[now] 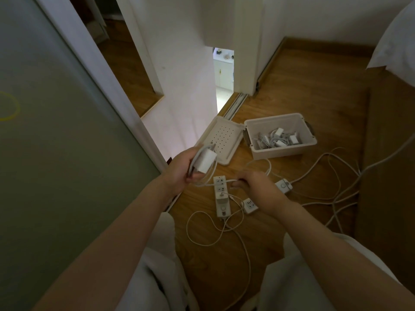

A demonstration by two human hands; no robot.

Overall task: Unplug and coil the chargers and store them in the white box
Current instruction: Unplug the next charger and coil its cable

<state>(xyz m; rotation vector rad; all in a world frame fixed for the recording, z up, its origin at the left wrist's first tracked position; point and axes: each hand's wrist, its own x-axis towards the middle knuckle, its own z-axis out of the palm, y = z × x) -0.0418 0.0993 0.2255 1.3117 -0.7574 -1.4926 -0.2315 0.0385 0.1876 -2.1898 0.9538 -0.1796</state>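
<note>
white charger (pixel 205 161), cable partly looped round it, grasped in left hand (pixel 179 170) above floor. loose cable (pixel 206 185) runs sideways to right hand (pixel 251 187), grip pinching it. open white box (pixel 283 151) lies beyond, nearer right hand.

No text, label, brand, number or sign can be read. Whatever may be printed on the charger (pixel 205 161), the power strip (pixel 222 198) or the white box (pixel 283 151) is too small and too blurred to be made out.
</note>
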